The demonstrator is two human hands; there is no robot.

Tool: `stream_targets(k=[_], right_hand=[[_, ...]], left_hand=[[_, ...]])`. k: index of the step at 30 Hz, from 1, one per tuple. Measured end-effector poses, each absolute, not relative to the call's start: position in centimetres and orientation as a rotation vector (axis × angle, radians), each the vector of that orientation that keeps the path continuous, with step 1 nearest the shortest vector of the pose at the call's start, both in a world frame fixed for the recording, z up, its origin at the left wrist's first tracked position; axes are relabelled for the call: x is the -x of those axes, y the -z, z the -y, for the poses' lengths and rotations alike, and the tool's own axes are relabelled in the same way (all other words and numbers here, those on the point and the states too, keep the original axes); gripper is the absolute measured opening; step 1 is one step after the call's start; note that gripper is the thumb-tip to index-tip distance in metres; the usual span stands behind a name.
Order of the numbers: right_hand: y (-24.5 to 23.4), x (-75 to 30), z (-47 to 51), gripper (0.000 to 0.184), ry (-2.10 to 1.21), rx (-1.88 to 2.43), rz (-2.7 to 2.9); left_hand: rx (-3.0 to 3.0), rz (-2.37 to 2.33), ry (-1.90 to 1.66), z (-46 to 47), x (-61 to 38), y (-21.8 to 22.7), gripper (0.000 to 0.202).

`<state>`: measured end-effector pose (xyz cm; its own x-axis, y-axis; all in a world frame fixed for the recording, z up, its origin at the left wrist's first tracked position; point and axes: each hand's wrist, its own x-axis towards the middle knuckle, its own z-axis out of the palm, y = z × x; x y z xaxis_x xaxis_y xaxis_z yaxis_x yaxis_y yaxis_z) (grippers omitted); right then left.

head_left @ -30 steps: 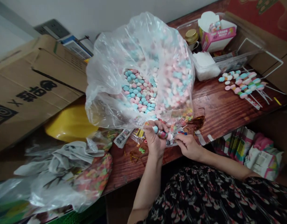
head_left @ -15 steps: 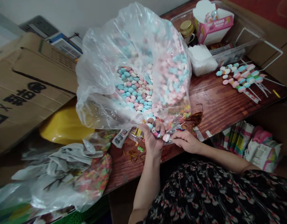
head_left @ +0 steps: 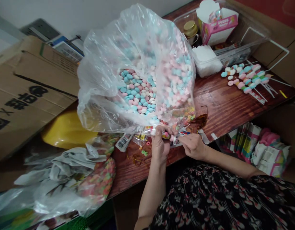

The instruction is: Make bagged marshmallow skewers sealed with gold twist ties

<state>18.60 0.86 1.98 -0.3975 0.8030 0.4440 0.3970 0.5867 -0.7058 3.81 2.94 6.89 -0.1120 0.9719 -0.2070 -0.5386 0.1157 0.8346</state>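
Observation:
My left hand (head_left: 160, 142) is closed round a marshmallow skewer (head_left: 172, 138), its pink and white end showing beside the fingers. A printed strip (head_left: 147, 129), perhaps a plastic sleeve, sticks out to the left of that hand. My right hand (head_left: 193, 146) pinches at the skewer's right end, where a stick is mostly hidden by the fingers. Just beyond both hands stands a large clear plastic bag (head_left: 97, 95) full of pink, blue and white marshmallows (head_left: 135, 92). Small ring-shaped gummies (head_left: 144, 153) lie on the table left of my left hand.
Finished-looking marshmallow skewers (head_left: 251, 76) lie at the right on the wooden table (head_left: 216, 102). Behind them is a clear bin (head_left: 245, 48) with a pink box (head_left: 220, 28). A cardboard box (head_left: 37, 86), a yellow bowl (head_left: 68, 129) and a bag of gummies (head_left: 99, 179) crowd the left.
My left hand has turned and its fingers have closed further over the skewer. The printed strip now shows at its left. My right hand has shifted slightly right and curled more.

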Motion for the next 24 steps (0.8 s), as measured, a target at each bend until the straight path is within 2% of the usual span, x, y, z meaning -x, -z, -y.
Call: stream_targets(k=[1, 3, 8, 13, 18, 20, 24], right_hand=[[-1.9, -18.6, -1.0, 0.023, -0.550, 0.959, 2.048], [-1.9, -18.7, -1.2, 0.023, -0.573, 0.970, 2.005], [-2.9, -19.2, -2.0, 0.021, -1.170, 1.009, 1.686], [-3.5, -19.1, -2.0, 0.022, -1.512, 0.942, 1.530], [-3.5, -18.8, -2.0, 0.021, -1.831, 0.819, 1.227], [-3.2, -18.6, -2.0, 0.021, -1.921, 0.793, 1.126], [-2.9, -18.3, -1.7, 0.019, -2.021, 0.814, 1.016]], left_hand=[[-0.602, -0.992, -1.422, -2.8, -3.9, -6.8, 0.051], [-0.615, -0.986, -1.422, -2.6, -4.0, -6.6, 0.048], [-0.586, -0.884, -1.334, -2.9, -2.5, -6.8, 0.062], [-0.671, -0.879, -1.290, -4.1, -0.9, -7.0, 0.060], [-0.673, -0.821, -1.273, -5.2, -0.5, -7.1, 0.076], [-0.694, -0.795, -1.350, -5.6, -0.5, -7.4, 0.071], [-0.752, -0.727, -1.439, -6.0, -1.1, -7.9, 0.042]])
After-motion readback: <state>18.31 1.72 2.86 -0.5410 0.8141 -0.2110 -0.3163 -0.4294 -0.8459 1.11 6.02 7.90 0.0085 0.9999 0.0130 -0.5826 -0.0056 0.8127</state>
